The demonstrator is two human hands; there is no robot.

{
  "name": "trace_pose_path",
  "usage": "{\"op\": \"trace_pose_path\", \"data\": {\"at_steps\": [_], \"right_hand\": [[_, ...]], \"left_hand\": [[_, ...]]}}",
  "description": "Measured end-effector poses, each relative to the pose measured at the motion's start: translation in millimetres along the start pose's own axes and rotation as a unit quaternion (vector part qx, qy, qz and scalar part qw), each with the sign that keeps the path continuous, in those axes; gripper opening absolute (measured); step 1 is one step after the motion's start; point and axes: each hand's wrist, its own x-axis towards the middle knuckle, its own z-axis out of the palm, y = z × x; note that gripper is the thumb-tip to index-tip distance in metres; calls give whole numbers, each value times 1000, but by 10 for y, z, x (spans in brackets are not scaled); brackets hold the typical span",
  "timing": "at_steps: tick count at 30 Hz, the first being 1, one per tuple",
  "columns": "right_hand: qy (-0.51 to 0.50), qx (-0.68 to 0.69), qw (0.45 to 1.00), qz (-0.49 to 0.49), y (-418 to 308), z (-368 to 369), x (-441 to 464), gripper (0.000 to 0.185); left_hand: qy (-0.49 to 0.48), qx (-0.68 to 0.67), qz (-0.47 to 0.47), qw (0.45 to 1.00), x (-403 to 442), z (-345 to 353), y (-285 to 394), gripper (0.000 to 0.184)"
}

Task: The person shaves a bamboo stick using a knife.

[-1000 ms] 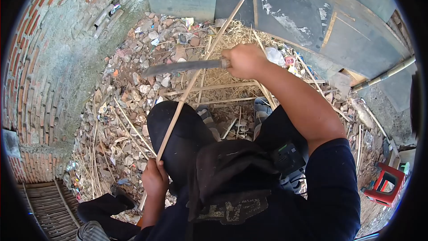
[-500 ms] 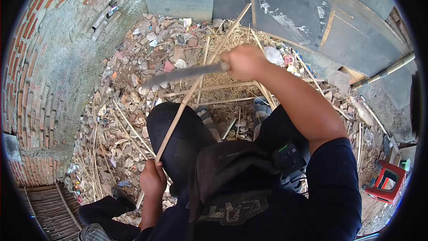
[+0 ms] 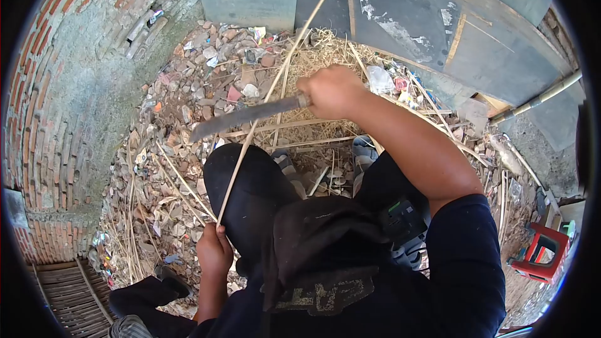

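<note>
My right hand (image 3: 333,92) is closed round the handle of a long machete (image 3: 247,116), whose dark blade points left above my knee. A long thin bamboo strip (image 3: 236,166) slants from lower left to upper right and passes by the blade, over my knee. Its lower part is gripped by my left hand (image 3: 215,250), with the thumb on top. Pale shavings (image 3: 322,56) are heaped on the ground beyond my right hand.
Rubble (image 3: 166,150) covers the ground, with loose bamboo strips on it. A brick wall (image 3: 69,106) rises at the left and dark panels (image 3: 400,19) stand ahead. A red stool (image 3: 539,253) is at the right. Another person's leg (image 3: 141,297) shows at the lower left.
The bamboo strip has turned in my left hand and now shows a narrower side; its far end has moved left and up. My right hand and the machete have shifted slightly left.
</note>
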Motion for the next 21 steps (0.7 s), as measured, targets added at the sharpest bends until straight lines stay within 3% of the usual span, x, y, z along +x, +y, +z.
{"op": "trace_pose_path", "data": {"at_steps": [1,4,5,8,9,13,16,17,21], "right_hand": [[9,-33,999,-8,8,32,16,19],[21,172,974,145,442,139,198,19],[3,135,978,160,571,134,257,22],[51,102,987,116,586,174,181,23],[51,148,979,132,482,113,151,18],[-17,8,1000,-6,115,19,35,16],[7,29,999,35,344,171,122,16],[26,111,986,122,505,146,137,16],[72,72,980,169,826,179,104,17]], "left_hand": [[-8,8,-3,1000,14,-4,-10,24],[-21,31,-27,999,59,9,-15,24],[-3,24,-18,1000,71,34,-50,25],[-32,16,-27,999,83,-110,-35,26],[-46,7,-34,998,65,-106,-85,26],[-19,22,1,1000,45,-128,10,23],[-23,4,-13,1000,49,-50,-52,22],[-22,21,-13,999,54,-49,-31,23],[-13,52,-9,999,45,-85,-108,25]]}}
